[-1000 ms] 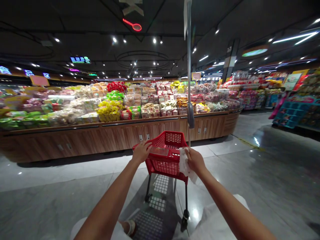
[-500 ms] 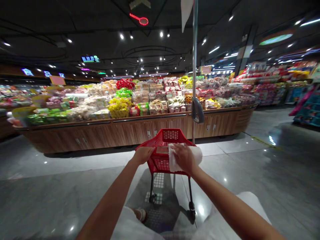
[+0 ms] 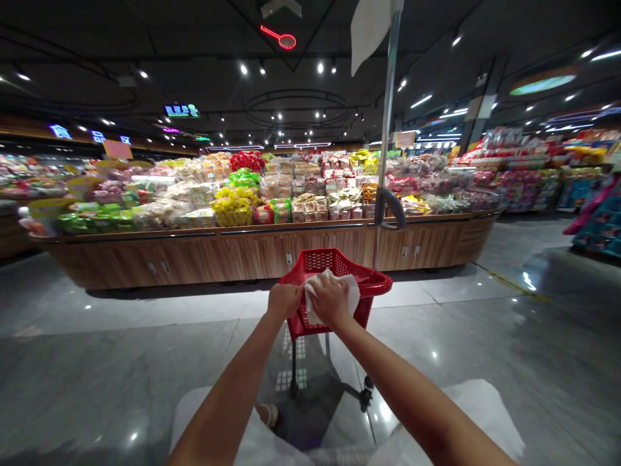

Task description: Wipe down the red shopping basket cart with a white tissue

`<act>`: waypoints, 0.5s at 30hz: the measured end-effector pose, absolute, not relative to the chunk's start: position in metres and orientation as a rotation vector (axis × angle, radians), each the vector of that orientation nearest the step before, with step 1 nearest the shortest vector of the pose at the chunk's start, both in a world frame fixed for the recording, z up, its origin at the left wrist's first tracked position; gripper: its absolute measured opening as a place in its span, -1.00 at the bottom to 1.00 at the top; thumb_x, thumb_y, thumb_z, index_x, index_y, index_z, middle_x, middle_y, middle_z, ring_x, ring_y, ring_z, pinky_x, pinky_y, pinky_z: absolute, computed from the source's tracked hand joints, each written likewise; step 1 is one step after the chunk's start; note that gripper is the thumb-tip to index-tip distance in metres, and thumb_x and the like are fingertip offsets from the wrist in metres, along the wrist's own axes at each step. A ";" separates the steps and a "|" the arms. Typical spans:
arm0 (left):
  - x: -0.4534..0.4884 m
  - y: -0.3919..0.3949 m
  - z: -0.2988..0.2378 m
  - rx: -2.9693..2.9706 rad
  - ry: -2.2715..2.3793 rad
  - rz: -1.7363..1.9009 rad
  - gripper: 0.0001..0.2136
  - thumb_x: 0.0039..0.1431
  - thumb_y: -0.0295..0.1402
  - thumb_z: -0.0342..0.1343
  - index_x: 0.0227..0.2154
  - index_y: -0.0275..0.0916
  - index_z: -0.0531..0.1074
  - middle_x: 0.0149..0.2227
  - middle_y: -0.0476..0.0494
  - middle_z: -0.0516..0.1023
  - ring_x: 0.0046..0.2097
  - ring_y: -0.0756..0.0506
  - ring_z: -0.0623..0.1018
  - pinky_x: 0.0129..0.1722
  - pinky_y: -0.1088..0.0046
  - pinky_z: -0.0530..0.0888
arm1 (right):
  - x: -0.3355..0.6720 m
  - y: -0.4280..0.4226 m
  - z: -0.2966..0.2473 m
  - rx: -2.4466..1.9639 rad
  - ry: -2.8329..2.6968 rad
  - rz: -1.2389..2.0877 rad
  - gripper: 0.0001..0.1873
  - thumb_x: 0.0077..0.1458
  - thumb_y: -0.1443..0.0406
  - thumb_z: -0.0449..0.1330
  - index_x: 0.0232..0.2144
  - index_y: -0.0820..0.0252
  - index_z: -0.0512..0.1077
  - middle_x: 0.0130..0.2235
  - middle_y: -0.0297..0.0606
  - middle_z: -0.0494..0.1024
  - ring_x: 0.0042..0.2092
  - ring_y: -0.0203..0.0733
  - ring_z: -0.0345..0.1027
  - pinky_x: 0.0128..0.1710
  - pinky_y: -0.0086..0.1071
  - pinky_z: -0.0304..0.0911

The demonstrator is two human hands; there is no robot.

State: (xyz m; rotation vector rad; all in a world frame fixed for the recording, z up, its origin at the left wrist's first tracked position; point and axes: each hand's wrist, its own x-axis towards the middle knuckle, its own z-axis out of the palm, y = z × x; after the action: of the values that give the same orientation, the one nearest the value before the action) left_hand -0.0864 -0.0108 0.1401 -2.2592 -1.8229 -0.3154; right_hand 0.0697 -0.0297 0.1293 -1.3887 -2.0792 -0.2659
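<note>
A small red shopping cart (image 3: 339,266) stands on the shiny floor right in front of me. My left hand (image 3: 284,300) is closed on the left end of its near handle bar. Beside it, my right hand (image 3: 328,300) presses a white cloth (image 3: 348,292) against the same bar, fingers curled over it. Both hands nearly touch. A metal pole (image 3: 387,123) with a white flag (image 3: 369,26) on top rises from the cart's right side, with a grey hook halfway up.
A long wooden display counter (image 3: 252,249) piled with packaged snacks runs across the aisle beyond the cart. More stocked shelves (image 3: 524,171) stand at the right. Grey polished floor (image 3: 485,323) spreads on both sides.
My right hand has slid the white cloth leftward along the handle, from the right end to beside my left hand. The cart has turned slightly and the view has shifted closer to the counter.
</note>
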 end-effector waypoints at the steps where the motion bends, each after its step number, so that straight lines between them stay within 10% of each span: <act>1: -0.084 -0.012 0.140 -2.279 -1.810 -0.315 -0.39 0.35 -0.14 -0.40 -0.36 -0.24 0.59 -0.29 -0.23 0.64 -0.23 -0.13 0.59 -0.24 0.41 0.37 | 0.070 -0.028 0.130 -1.376 -2.105 -0.258 -0.69 0.26 0.15 -0.04 -0.05 -0.02 0.41 0.08 -0.18 0.39 0.15 0.05 0.11 0.07 -0.03 -0.07; 15: -0.032 -0.016 0.137 -2.133 -1.931 -0.417 -0.45 0.33 -0.25 -0.34 -0.36 -0.34 0.59 -0.33 -0.32 0.62 -0.26 -0.18 0.58 -0.24 0.32 0.36 | 0.169 0.001 0.125 -1.660 -1.956 -0.175 -0.63 0.28 0.24 -0.10 0.01 0.09 0.38 0.12 -0.13 0.37 0.14 -0.04 0.18 0.17 -0.01 -0.16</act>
State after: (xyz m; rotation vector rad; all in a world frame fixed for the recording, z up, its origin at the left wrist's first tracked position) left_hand -0.0315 -0.0163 0.1371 -2.1329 -1.9309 -0.4173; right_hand 0.1688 0.0006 0.1245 -1.6597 -1.9558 -0.1749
